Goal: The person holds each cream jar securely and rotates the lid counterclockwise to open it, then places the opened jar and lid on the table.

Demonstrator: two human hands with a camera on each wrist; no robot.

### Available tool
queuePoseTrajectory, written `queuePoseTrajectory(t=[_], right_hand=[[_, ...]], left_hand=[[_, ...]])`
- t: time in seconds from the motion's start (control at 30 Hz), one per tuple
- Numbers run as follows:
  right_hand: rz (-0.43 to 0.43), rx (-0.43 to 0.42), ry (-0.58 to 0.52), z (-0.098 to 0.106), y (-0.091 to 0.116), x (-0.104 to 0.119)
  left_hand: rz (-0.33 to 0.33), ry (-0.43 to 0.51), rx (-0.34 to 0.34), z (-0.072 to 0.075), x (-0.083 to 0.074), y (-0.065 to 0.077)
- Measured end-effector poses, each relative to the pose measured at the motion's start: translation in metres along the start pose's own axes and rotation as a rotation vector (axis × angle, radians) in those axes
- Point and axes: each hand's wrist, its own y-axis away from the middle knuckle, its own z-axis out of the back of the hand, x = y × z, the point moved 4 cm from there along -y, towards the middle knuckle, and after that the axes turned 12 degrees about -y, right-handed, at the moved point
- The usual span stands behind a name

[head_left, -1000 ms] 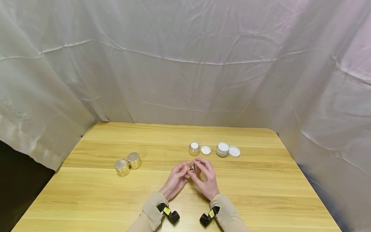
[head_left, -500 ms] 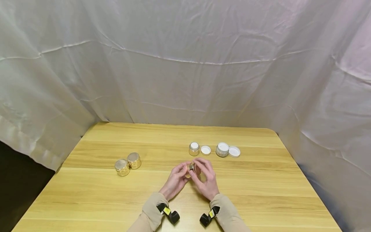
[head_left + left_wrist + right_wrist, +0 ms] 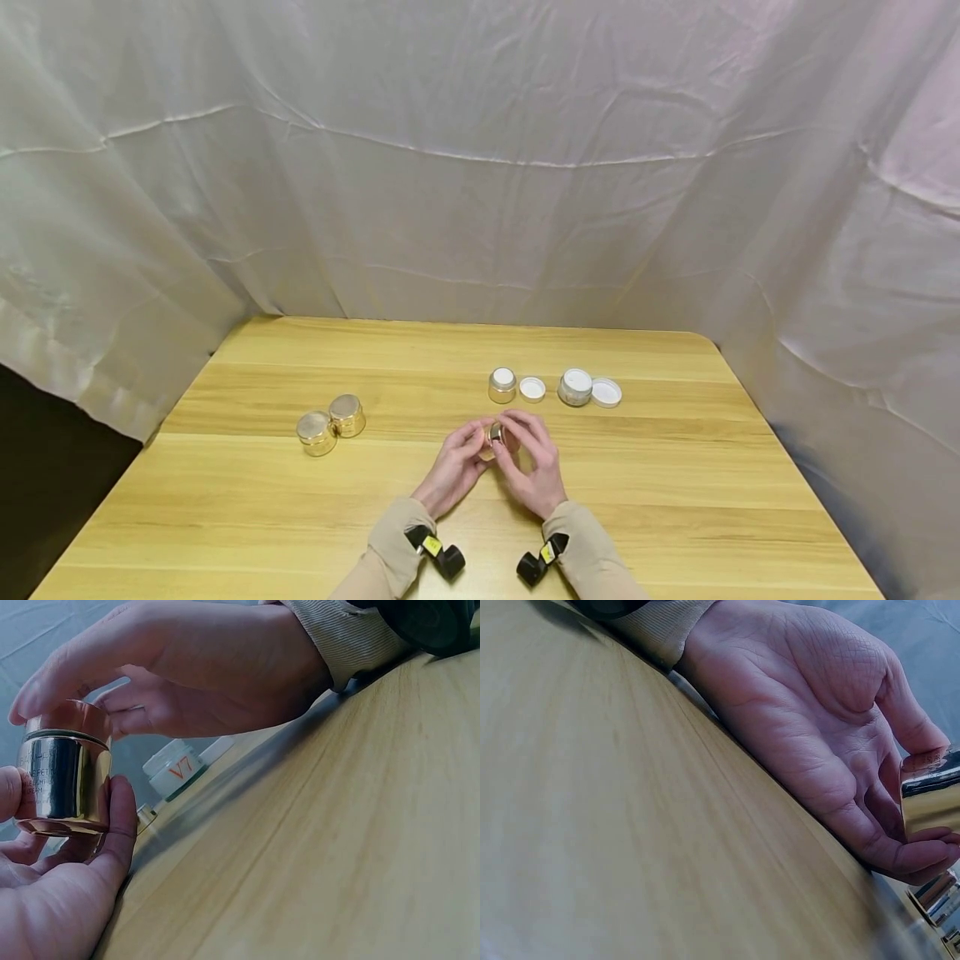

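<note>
Near the middle of the table, my two hands hold a shiny gold cream jar (image 3: pixel 66 780) with a lid (image 3: pixel 71 718) seated on top of it. The left hand (image 3: pixel 452 467) grips the jar's body, with thumb on one side and fingers around the base. In the left wrist view, my right hand (image 3: pixel 187 667) reaches across from above and its fingers pinch the lid. The right wrist view has the left hand (image 3: pixel 802 727) palm-side on, curled around the gold body at the right edge. Seen from the head, my right hand (image 3: pixel 538 475) partly covers the lid.
Two lidded gold jars (image 3: pixel 317 433) stand close together on the left. Behind my hands are a small gold jar (image 3: pixel 502 387) with a white top, a lid (image 3: pixel 532 389) beside it, a larger jar (image 3: pixel 575 388) marked V7, and another lid (image 3: pixel 607 392). Grey curtains (image 3: pixel 480 233) enclose the table.
The right thumb has shifted slightly on the lid. Both hands otherwise keep their places, and the other jars and lids have not moved.
</note>
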Motion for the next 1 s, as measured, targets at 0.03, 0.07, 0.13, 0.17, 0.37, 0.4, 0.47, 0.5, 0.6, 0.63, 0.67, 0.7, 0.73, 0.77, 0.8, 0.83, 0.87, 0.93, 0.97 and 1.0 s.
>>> queuePoseTrajectory(t=[0.03, 0.07, 0.13, 0.17, 0.37, 0.4, 0.47, 0.5, 0.6, 0.63, 0.67, 0.7, 0.73, 0.77, 0.8, 0.83, 0.87, 0.93, 0.97, 1.0], right_hand=[[-0.010, -0.001, 0.004, 0.0001, 0.0001, -0.0004], [-0.022, -0.004, 0.012, 0.0003, 0.0002, -0.0013], [-0.040, -0.011, 0.029, 0.0008, 0.0005, -0.0029], [-0.042, -0.016, 0.034, 0.0010, 0.0006, -0.0031], [-0.019, -0.021, 0.033, 0.0004, -0.0005, -0.0017], [-0.014, -0.019, 0.029, 0.0002, -0.0006, -0.0010], [-0.008, -0.014, 0.020, -0.0003, -0.0010, 0.0004], [-0.008, -0.010, 0.016, -0.0007, -0.0007, 0.0005], [-0.025, -0.006, 0.022, -0.0008, -0.0001, -0.0001], [-0.031, -0.007, 0.029, -0.0008, 0.0004, -0.0012], [-0.038, -0.010, 0.035, -0.0006, 0.0011, -0.0023], [-0.044, -0.014, 0.040, -0.0005, 0.0015, -0.0029], [-0.049, -0.018, 0.047, -0.0002, 0.0017, -0.0033], [-0.051, -0.022, 0.050, -0.0001, 0.0022, -0.0043], [-0.049, -0.025, 0.049, -0.0001, 0.0024, -0.0047], [-0.044, -0.026, 0.046, -0.0001, 0.0022, -0.0046], [-0.037, -0.025, 0.041, -0.0002, 0.0020, -0.0043], [-0.017, -0.020, 0.033, -0.0004, 0.0012, -0.0034], [-0.007, -0.018, 0.025, -0.0005, 0.0010, -0.0031], [0.000, -0.015, 0.021, -0.0007, 0.0006, -0.0023]], left_hand=[[-0.014, 0.002, 0.009, 0.0001, 0.0002, 0.0003], [-0.030, 0.006, 0.022, 0.0000, 0.0001, 0.0006], [-0.068, 0.009, 0.055, 0.0003, 0.0000, 0.0014], [-0.079, 0.007, 0.066, 0.0004, -0.0001, 0.0015], [-0.012, 0.006, 0.011, 0.0002, 0.0006, -0.0001], [0.004, 0.002, -0.001, 0.0000, 0.0005, -0.0003], [0.032, 0.005, -0.024, -0.0003, 0.0004, -0.0005], [0.039, 0.005, -0.030, -0.0003, 0.0002, -0.0004], [0.042, 0.003, -0.031, -0.0003, 0.0000, 0.0000], [0.038, 0.004, -0.030, -0.0002, 0.0001, 0.0002], [0.032, 0.001, -0.026, -0.0002, 0.0001, 0.0004], [0.025, -0.001, -0.020, -0.0002, -0.0002, 0.0007], [0.017, -0.003, -0.011, -0.0002, -0.0003, 0.0009], [0.008, -0.004, -0.004, -0.0003, -0.0006, 0.0009], [0.004, -0.003, -0.001, -0.0004, -0.0006, 0.0010], [-0.001, -0.006, 0.005, -0.0004, -0.0007, 0.0009], [-0.002, -0.003, 0.006, -0.0003, -0.0007, 0.0007], [0.003, 0.001, -0.001, 0.0000, -0.0005, 0.0003], [0.010, 0.004, -0.008, 0.0000, -0.0003, 0.0001], [0.017, 0.004, -0.015, 0.0003, -0.0001, -0.0002]])
